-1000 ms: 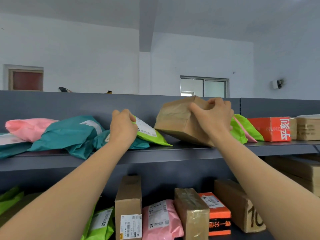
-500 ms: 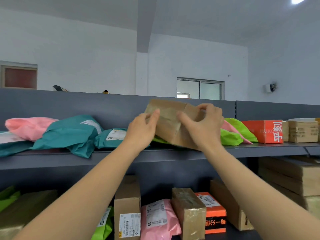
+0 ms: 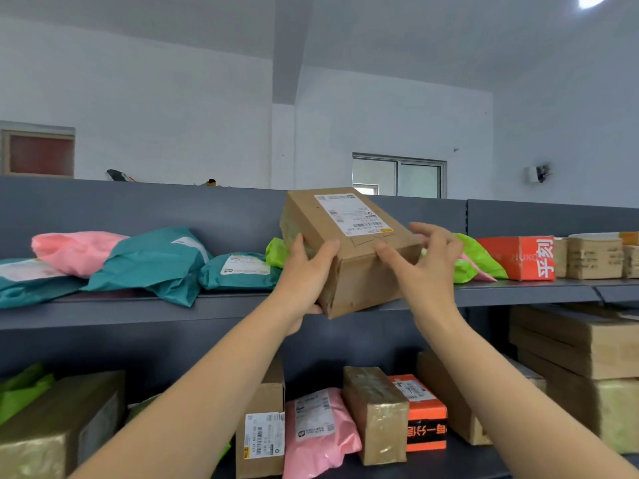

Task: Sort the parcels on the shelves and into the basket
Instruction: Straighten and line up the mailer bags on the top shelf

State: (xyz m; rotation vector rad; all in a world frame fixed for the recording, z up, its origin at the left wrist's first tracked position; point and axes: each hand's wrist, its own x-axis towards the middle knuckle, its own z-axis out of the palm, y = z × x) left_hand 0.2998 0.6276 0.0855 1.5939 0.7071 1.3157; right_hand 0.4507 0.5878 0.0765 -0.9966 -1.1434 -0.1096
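Starting at your left, the pink mailer and the large teal mailer lay slumped against each other on the upper shelf. The teal one's corner drooped over the front lip, so that stretch offered no flat room. The small teal mailer sat just beside them, label up, and a green mailer showed behind it, partly hidden by the box.

Your left hand gripped the cardboard box at its near left corner, thumb over the top face and fingers curled beneath. I judge that hand carried most of the weight. The box was tilted with its label face turned up toward you, likely so you could read where it belonged. Its near corner hung out past the shelf lip, and I could not tell whether its far end rested on the shelf.

Your right hand was spread wide, thumb laid on the top face by the near edge and straight fingers at the box's right side, steadying rather than clasping.

Right of it, another green mailer lay just beside the red box, with stacked brown cartons beyond, so that end was crowded too. The freest path, in my judgement, was straight back toward you, off the lip. On the lower shelf the parcels stood close together. No basket showed.
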